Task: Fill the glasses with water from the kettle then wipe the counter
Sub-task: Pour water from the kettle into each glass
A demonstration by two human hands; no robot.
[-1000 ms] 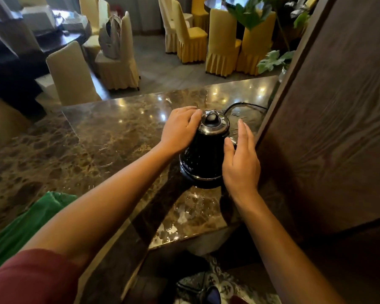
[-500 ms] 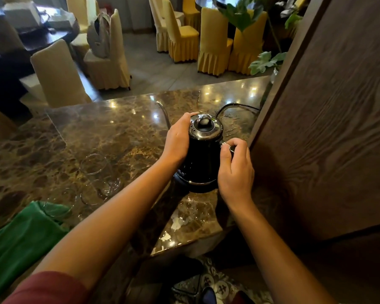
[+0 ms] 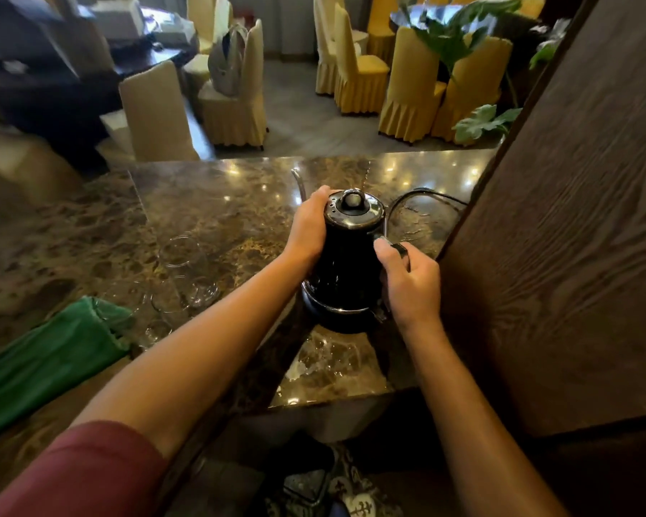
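I see the marble counter [image 3: 217, 218] carrying the black kettle [image 3: 345, 263] on its base near the right edge, glasses [image 3: 185, 278] and a green cloth [image 3: 49, 352] well to its left. Left hand [image 3: 308, 225] wraps the kettle's upper body, fingers curled round the far side; right hand [image 3: 413, 281] grips the handle, fingers clamped.
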